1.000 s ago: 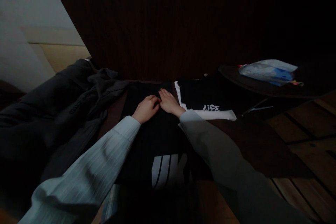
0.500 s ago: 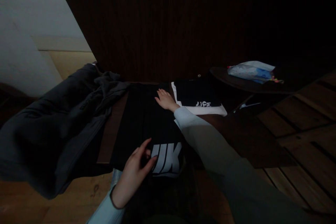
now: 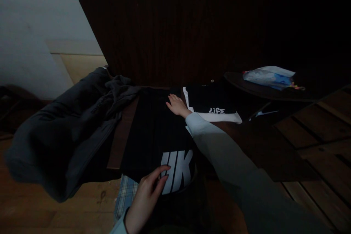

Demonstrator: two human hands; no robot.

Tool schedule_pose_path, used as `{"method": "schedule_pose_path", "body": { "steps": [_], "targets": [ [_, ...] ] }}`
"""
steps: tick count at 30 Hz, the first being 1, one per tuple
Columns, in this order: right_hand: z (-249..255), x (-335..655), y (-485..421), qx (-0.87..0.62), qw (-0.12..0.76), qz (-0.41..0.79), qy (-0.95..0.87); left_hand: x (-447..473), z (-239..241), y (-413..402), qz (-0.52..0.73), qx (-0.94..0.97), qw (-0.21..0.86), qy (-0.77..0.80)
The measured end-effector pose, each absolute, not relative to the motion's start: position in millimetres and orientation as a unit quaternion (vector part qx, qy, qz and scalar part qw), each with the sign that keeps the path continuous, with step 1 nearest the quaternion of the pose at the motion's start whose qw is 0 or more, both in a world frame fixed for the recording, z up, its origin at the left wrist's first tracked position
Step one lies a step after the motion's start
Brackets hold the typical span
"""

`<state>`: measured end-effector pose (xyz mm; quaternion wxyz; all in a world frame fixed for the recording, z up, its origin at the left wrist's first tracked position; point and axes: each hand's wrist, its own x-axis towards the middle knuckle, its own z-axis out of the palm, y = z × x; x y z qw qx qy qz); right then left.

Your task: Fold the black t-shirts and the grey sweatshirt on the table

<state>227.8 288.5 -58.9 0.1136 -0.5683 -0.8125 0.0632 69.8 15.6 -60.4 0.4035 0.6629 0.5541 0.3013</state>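
A black garment with large white letters [image 3: 153, 135] lies spread on a low dark wooden table [image 3: 122, 135]. My right hand [image 3: 177, 105] rests flat on its far end, fingers stretched out. My left hand [image 3: 146, 195] is at the near end by the white print, fingers extended and touching the hem, which hangs over the table edge. It holds nothing that I can see.
A folded black and white shirt [image 3: 212, 108] reading LIFE lies right of the garment. A heap of dark grey clothes [image 3: 68, 131] covers the table's left side. A plastic bag [image 3: 270, 77] sits on a dark round tray at the right. Wooden floor lies around.
My left hand left the far end of the garment, where it lay beside the right hand, and came back to the near hem. My right hand stayed put.
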Motion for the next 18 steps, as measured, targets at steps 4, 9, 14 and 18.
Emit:
{"method": "schedule_pose_path", "body": {
  "steps": [4,9,14,18],
  "targets": [
    [-58,228,286,-0.563,0.115,0.054,-0.816,73,-68,9,0.291,0.642,0.38,0.599],
    [-54,226,283,-0.56,0.089,0.031,-0.823,77,-70,3,0.282,0.62,0.386,0.622],
    [-40,222,291,-0.56,0.04,0.007,-0.828,78,-72,3,0.26,0.602,0.408,0.635],
    [-23,223,302,-0.549,0.013,-0.022,-0.835,79,-80,5,0.281,0.583,0.432,0.628]
  ]
}}
